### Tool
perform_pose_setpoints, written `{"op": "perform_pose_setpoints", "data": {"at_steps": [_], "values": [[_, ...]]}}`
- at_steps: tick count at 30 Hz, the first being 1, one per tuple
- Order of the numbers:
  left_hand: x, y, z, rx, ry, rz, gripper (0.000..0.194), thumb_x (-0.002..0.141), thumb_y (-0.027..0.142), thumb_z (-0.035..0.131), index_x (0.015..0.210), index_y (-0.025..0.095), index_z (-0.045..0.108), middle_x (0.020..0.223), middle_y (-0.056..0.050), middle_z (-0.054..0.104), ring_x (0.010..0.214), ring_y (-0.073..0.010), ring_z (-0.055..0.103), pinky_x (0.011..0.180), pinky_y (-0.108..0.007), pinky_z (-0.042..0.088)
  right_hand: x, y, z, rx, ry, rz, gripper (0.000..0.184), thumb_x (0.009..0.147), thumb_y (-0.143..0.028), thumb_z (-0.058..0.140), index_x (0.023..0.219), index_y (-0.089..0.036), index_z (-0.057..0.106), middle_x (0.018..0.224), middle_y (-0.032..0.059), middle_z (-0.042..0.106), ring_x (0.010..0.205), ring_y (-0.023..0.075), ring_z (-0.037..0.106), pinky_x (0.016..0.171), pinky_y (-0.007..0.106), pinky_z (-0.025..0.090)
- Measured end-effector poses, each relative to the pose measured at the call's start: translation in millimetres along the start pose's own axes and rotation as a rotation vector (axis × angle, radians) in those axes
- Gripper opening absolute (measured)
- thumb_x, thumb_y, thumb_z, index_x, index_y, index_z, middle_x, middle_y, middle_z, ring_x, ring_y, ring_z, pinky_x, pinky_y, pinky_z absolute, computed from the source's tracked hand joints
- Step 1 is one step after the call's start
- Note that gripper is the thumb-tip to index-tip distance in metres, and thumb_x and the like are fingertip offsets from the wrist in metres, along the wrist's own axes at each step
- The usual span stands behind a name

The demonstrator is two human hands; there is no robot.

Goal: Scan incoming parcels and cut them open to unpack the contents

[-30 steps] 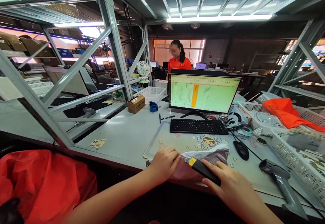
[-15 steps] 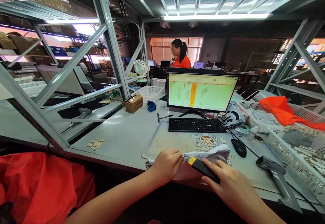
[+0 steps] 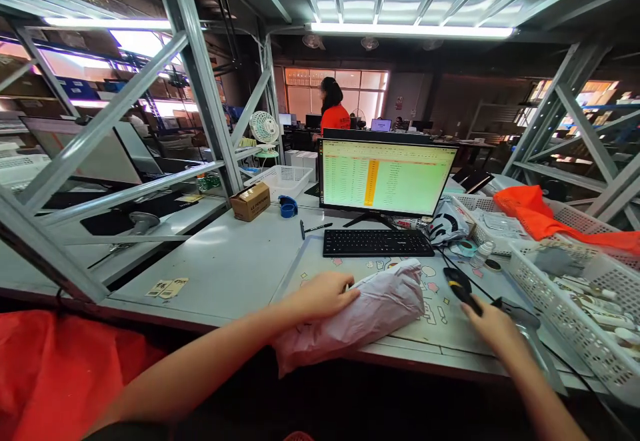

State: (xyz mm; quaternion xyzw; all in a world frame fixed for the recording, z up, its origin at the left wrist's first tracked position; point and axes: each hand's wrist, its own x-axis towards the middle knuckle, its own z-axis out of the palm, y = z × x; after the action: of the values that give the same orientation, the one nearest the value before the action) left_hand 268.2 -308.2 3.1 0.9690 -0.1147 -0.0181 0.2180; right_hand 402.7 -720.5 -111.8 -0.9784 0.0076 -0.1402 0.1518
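My left hand (image 3: 327, 294) grips the upper left part of a pale pinkish-grey plastic mailer bag (image 3: 380, 304), crumpled and bulging. The bag lies at the table's front edge, partly over the printed desk mat (image 3: 430, 324). My right hand (image 3: 487, 321), some way right of the bag, holds a black and yellow utility knife (image 3: 471, 302). Its front end overlaps the black mouse (image 3: 456, 275) in view; whether they touch I cannot tell. A barcode scanner (image 3: 525, 317) is partly hidden behind my right hand and forearm.
A keyboard (image 3: 377, 243) and monitor (image 3: 385, 174) stand behind the mat. White baskets (image 3: 555, 311) line the right side. Left are a small carton (image 3: 251, 201), a blue tape roll (image 3: 288, 207), a pen (image 3: 317, 227) and paper tags (image 3: 167, 287). A person (image 3: 335, 107) stands beyond.
The knife has left the bag and moved right with my right hand, over to the mouse. More of the bag shows, turned up onto the mat under my left hand. The view has shifted slightly.
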Motion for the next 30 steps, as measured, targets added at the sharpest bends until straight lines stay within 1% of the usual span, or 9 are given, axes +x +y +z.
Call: {"op": "perform_pose_setpoints", "data": {"at_steps": [2, 4, 7, 9, 12, 17, 20, 23, 30], "values": [[15.6, 3.7, -6.4, -0.093, -0.073, 0.067, 0.026, 0.091, 0.039, 0.049, 0.083, 0.018, 0.063, 0.079, -0.004, 0.066, 0.07, -0.0188, 0.055, 0.06, -0.029, 0.032, -19.8, -25.8, 25.3, -0.012, -0.01, 0.001, 0.046, 0.087, -0.042, 0.054, 0.118, -0.013, 0.072, 0.104, 0.0207, 0.072, 0.093, 0.0353, 0.069, 0.079, 0.048, 0.053], [24.4, 8.4, -7.5, -0.142, -0.123, 0.117, 0.022, 0.089, 0.033, 0.048, 0.078, 0.019, 0.06, 0.072, -0.001, 0.061, 0.066, -0.0159, 0.051, 0.059, -0.027, 0.032, -43.2, -60.1, 31.8, 0.072, 0.135, -0.085, 0.044, 0.089, -0.039, 0.051, 0.121, -0.013, 0.068, 0.121, 0.0211, 0.066, 0.109, 0.0369, 0.063, 0.09, 0.053, 0.051], [25.8, 17.0, -3.1, -0.184, -0.189, 0.184, 0.024, 0.09, 0.03, 0.043, 0.07, 0.019, 0.053, 0.066, 0.002, 0.053, 0.065, -0.0136, 0.046, 0.06, -0.025, 0.032, -81.0, -119.2, 11.9, 0.391, 0.382, -0.508, 0.032, 0.096, -0.034, 0.049, 0.119, -0.019, 0.065, 0.125, 0.0148, 0.062, 0.121, 0.0303, 0.056, 0.103, 0.049, 0.046], [23.4, 21.8, 0.5, -0.216, -0.228, 0.217, 0.025, 0.089, 0.028, 0.042, 0.068, 0.019, 0.049, 0.064, 0.004, 0.049, 0.063, -0.0126, 0.044, 0.06, -0.025, 0.031, -101.1, -155.2, -8.0, 0.481, 0.376, -0.751, 0.027, 0.097, -0.028, 0.052, 0.121, -0.02, 0.062, 0.124, 0.0119, 0.062, 0.123, 0.0272, 0.053, 0.104, 0.045, 0.044], [22.3, 24.2, 3.8, -0.255, -0.252, 0.231, 0.023, 0.086, 0.022, 0.042, 0.063, 0.019, 0.043, 0.059, 0.005, 0.04, 0.059, -0.0111, 0.037, 0.057, -0.025, 0.028, -113.4, -188.3, -27.1, 0.435, 0.345, -0.817, 0.024, 0.097, -0.023, 0.055, 0.119, -0.019, 0.062, 0.118, 0.0107, 0.062, 0.119, 0.0283, 0.051, 0.099, 0.044, 0.04], [29.1, 19.3, 8.5, -0.304, -0.327, 0.286, 0.019, 0.08, 0.019, 0.045, 0.061, 0.019, 0.043, 0.06, 0.004, 0.039, 0.06, -0.0115, 0.038, 0.058, -0.025, 0.031, -103.3, -190.6, -27.3, 0.399, 0.243, -0.839, 0.02, 0.097, -0.02, 0.056, 0.115, -0.021, 0.064, 0.103, 0.0079, 0.061, 0.103, 0.0267, 0.051, 0.088, 0.042, 0.035], [32.8, 17.4, 13.1, -0.341, -0.364, 0.335, 0.02, 0.083, 0.026, 0.046, 0.064, 0.018, 0.047, 0.067, 0.002, 0.046, 0.069, -0.0141, 0.044, 0.066, -0.026, 0.036, -96.3, -185.0, -27.1, 0.359, 0.167, -0.907, 0.013, 0.098, -0.019, 0.054, 0.101, -0.021, 0.066, 0.092, 0.0051, 0.061, 0.091, 0.0233, 0.05, 0.082, 0.039, 0.032], [33.2, 17.6, 19.1, -0.392, -0.389, 0.363, 0.025, 0.088, 0.033, 0.044, 0.068, 0.019, 0.049, 0.072, 0.001, 0.048, 0.073, -0.0152, 0.045, 0.071, -0.027, 0.038, -92.0, -183.5, -30.0, 0.322, 0.123, -0.978, 0.015, 0.098, -0.016, 0.053, 0.088, -0.02, 0.064, 0.083, 0.0033, 0.06, 0.083, 0.0212, 0.047, 0.077, 0.038, 0.029], [24.6, 20.5, 38.7, -0.548, -0.274, 0.303, 0.03, 0.086, 0.035, 0.048, 0.062, 0.019, 0.042, 0.07, 0.001, 0.045, 0.073, -0.0146, 0.044, 0.072, -0.028, 0.038, -89.9, -184.2, -31.6, 0.33, 0.167, -1.059, 0.018, 0.093, -0.012, 0.049, 0.076, -0.018, 0.054, 0.075, 0.0019, 0.056, 0.076, 0.0187, 0.046, 0.075, 0.036, 0.028]]}}
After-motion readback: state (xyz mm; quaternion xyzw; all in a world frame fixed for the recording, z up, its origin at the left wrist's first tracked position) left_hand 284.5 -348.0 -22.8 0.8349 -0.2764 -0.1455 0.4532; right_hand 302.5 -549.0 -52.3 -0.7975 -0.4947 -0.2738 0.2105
